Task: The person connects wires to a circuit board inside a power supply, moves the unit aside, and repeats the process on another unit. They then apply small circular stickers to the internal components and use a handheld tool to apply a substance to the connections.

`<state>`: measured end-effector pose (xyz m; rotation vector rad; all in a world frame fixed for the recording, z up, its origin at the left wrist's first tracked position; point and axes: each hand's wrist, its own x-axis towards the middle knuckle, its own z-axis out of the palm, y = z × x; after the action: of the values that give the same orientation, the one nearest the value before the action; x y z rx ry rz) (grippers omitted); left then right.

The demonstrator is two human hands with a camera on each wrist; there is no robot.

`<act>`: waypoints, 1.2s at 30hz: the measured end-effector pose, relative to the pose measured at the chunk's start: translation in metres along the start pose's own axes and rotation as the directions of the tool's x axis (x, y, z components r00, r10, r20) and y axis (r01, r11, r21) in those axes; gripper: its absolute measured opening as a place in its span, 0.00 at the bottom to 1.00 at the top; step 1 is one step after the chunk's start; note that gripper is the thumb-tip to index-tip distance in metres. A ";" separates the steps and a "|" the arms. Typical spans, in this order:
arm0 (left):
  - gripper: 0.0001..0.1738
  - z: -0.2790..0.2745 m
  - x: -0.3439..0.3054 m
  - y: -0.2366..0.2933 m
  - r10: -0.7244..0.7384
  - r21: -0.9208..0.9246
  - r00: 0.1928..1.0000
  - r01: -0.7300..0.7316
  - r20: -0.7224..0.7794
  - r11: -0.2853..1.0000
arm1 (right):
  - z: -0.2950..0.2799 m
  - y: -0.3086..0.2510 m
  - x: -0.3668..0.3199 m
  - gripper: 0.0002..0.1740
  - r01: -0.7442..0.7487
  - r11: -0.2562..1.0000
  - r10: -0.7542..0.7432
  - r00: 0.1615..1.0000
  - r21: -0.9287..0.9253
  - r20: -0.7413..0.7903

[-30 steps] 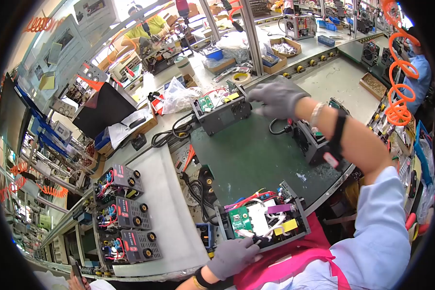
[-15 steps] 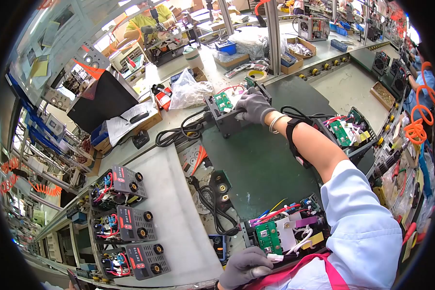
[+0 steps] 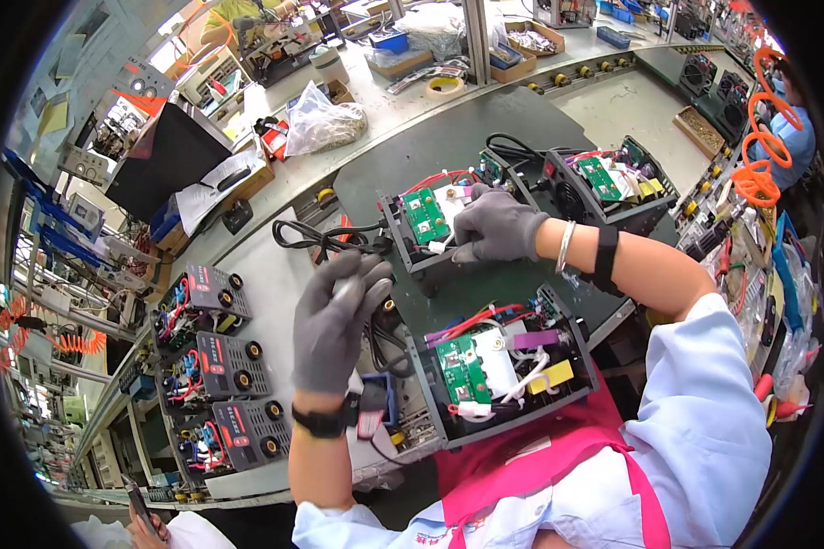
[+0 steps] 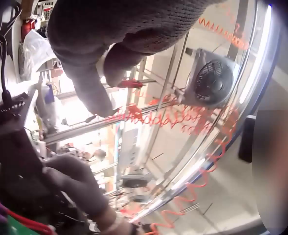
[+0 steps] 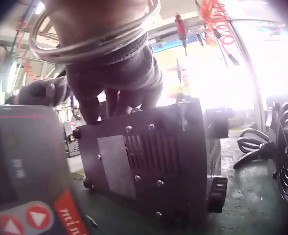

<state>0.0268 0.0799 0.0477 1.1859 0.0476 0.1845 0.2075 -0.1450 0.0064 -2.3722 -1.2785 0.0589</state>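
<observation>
Gloved in grey, my right hand [image 3: 499, 227] grips the near wall of an open black unit [image 3: 423, 216] with a green board and red wires. In the right wrist view, fingers of the right hand [image 5: 117, 85] reach over the top edge of that unit's vented side [image 5: 149, 161]. My left hand [image 3: 334, 320] is raised over the cables, fingers loosely bent and nothing visible in them; in the left wrist view the left hand [image 4: 109, 49] hangs in the air. Nearest my body lies another open unit [image 3: 464, 366], a white connector [image 3: 471, 411] at its front left.
A third open unit [image 3: 604, 183] stands at the right with a black cable. Several units with dark faceplates [image 3: 224, 363] line the left. Black cables [image 3: 316, 236] lie left of the gripped unit. A plastic bag [image 3: 320, 123] and tape roll [image 3: 445, 88] sit behind.
The gripped unit has come nearer to my body, turned so its inside shows more, with my right hand on it. My left hand has left the near unit's connector and risen up and left.
</observation>
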 end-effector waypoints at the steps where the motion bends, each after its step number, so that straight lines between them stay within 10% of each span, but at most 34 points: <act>1: 0.17 0.002 0.009 -0.002 -0.034 0.081 0.999 0.033 0.020 0.996 | 0.002 -0.010 -0.008 0.19 0.075 0.992 -0.085 0.991 -0.100 -0.103; 4: 0.16 -0.015 0.043 -0.035 -0.174 0.221 0.985 0.170 0.001 0.960 | -0.001 -0.034 -0.006 0.23 0.066 0.995 -0.070 0.996 -0.076 -0.055; 10: 0.17 -0.017 0.067 -0.064 -0.240 -0.234 0.970 0.241 0.037 0.942 | 0.021 -0.038 0.018 0.22 -0.135 0.989 0.126 0.984 0.063 0.128; 19: 0.12 -0.003 0.069 -0.059 -0.233 -0.064 0.971 0.229 -0.061 0.971 | 0.033 -0.014 0.005 0.11 0.157 0.939 -0.064 0.954 0.307 -0.292; 36: 0.14 0.022 0.083 -0.050 -0.289 0.335 0.957 0.272 0.003 0.902 | 0.032 -0.015 -0.005 0.27 0.121 0.917 -0.021 0.966 0.381 -0.258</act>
<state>0.1168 0.0558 0.0143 1.5047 0.2101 -0.1157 0.1850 -0.1302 -0.0175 -1.9188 -1.1108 -0.0044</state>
